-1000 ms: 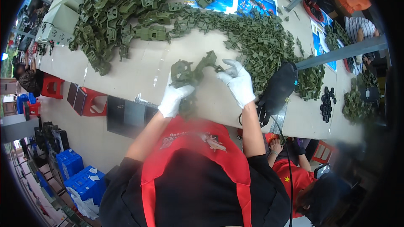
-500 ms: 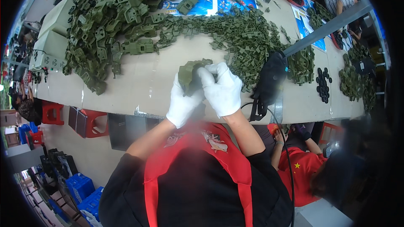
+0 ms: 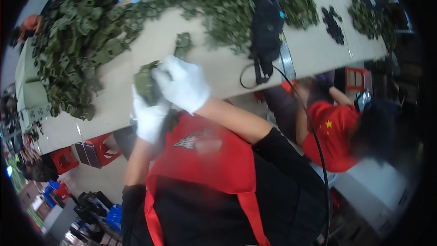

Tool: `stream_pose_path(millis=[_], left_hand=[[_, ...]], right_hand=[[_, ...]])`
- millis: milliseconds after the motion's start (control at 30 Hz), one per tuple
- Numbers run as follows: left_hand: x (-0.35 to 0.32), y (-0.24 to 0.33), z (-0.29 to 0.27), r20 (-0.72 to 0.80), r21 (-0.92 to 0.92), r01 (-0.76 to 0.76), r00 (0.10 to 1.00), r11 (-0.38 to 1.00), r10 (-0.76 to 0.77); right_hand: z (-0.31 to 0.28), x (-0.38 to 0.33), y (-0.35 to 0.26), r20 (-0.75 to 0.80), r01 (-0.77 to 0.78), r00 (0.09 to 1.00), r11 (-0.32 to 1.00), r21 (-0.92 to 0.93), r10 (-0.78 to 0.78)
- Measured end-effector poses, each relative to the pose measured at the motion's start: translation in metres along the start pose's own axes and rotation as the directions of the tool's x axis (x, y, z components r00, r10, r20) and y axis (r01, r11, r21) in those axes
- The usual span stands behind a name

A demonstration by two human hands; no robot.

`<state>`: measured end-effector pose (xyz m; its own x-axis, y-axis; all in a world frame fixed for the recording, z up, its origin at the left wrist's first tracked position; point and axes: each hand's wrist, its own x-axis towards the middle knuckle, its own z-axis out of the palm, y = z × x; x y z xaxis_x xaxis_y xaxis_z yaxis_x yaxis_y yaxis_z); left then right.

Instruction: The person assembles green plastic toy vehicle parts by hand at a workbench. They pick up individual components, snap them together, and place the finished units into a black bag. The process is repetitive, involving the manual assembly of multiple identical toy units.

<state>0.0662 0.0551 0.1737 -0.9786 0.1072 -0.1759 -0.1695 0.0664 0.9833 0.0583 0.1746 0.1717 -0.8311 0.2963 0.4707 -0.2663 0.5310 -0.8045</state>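
At the table edge, plastic part [image 3: 146, 82]: olive green, held between both gloved hands, above the table [image 3: 218, 64].
Right hand [image 3: 182, 84]: fingers curled over the part.
Left hand [image 3: 148, 116]: gripping it from below.
Behind: a green parts pile [image 3: 77, 41], a black tool [image 3: 266, 32].

Bright, even overhead light on pale tabletop [image 3: 218, 64]; shadows faint. Whole frame smeared by motion blur, white gloves nearly blown out. Strong fisheye bend along tabletop edges; black vignette ringing frame. Dim, murky below tabletop at lower left.
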Motion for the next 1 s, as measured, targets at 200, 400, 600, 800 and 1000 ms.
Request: stream_pose_path(millis=[200,400,600,800,1000], left_hand=[[0.015,-0.018,-0.028,0.257,0.209,0.101,0.954,0.973,-0.154],[-0.004,-0.049,-0.073,0.080,-0.078,0.328,0.943,0.942,-0.322],[-0.096,-0.136,-0.158,0.057,-0.426,0.299,0.951,0.854,-0.304],[-0.178,-0.174,-0.236,-0.050,-0.666,0.181,0.957,0.724,-0.285],[-0.214,-0.193,-0.255,-0.213,-0.762,0.126,0.878,0.635,-0.428]], right_hand=[[-0.016,-0.012,0.051,0.528,-0.633,0.746,0.679,0.372,0.406],[-0.114,-0.035,0.079,-0.005,-0.418,0.904,0.880,-0.223,0.428],[-0.137,-0.070,0.109,0.013,-0.125,0.984,0.750,-0.649,0.175],[-0.122,-0.039,0.117,0.223,0.004,0.959,0.784,-0.621,0.172],[-0.094,-0.029,0.063,0.323,-0.031,0.922,0.874,-0.485,0.212]])
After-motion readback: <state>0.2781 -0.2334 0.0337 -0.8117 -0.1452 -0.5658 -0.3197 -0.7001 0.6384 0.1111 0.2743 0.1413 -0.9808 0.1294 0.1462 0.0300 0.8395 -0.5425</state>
